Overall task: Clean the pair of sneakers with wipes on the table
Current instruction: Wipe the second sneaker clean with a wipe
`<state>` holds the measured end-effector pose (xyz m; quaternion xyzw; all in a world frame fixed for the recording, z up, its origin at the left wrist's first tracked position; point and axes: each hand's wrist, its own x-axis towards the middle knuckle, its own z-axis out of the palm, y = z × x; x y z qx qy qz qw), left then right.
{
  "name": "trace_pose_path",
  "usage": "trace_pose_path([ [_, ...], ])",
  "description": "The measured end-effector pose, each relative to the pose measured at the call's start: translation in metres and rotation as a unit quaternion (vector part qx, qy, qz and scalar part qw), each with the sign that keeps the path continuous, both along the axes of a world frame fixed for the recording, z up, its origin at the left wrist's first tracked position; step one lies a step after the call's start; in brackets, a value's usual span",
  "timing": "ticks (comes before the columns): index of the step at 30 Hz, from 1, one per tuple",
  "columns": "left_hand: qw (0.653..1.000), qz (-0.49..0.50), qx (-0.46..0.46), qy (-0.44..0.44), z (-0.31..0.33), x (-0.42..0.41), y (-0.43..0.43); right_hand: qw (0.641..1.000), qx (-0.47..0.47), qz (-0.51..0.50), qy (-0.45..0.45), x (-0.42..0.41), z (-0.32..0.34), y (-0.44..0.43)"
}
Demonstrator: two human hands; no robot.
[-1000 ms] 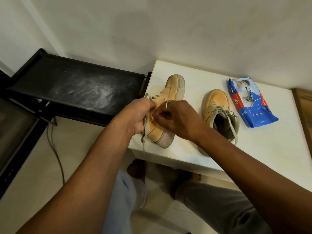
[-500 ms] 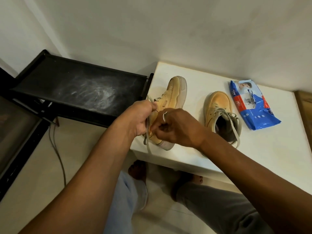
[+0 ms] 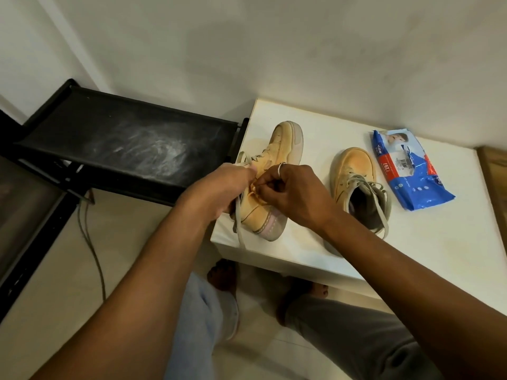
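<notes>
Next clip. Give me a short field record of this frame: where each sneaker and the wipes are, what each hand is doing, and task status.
held sneaker: tipped on its side near the left edge of the table
second sneaker: upright on the table, untouched, laces loose
wipes pack: flat on the table, right of the second sneaker, untouched
left grip: holds the held sneaker's collar
right grip: pinches its lace near the eyelets
status: no wipe out; wiping not begun

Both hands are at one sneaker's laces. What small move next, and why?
Probably pull the lace loose: the left hand holds the tilted sneaker, the right hand pinches its lace, and the wipes pack lies untouched beside the other sneaker.
</notes>
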<state>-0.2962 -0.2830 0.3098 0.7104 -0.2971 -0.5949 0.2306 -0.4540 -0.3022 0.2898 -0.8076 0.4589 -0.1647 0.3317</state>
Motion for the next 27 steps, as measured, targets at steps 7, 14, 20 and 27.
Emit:
trace_pose_path([
  [7,0.995,-0.038,-0.02,0.087,0.003,0.02,0.006,0.999,-0.021,-0.031,0.026,0.004,-0.002,0.005],
  [14,0.994,-0.024,-0.015,0.102,0.004,0.023,0.007,0.989,-0.041,0.135,0.043,0.003,0.002,0.006],
  [20,0.993,-0.033,-0.016,0.111,0.003,0.018,0.007,0.991,-0.122,0.013,0.06,-0.001,0.005,-0.004],
  [27,0.99,-0.032,-0.014,0.137,0.006,0.016,0.007,0.987,-0.143,-0.057,0.049,0.009,-0.002,0.005],
])
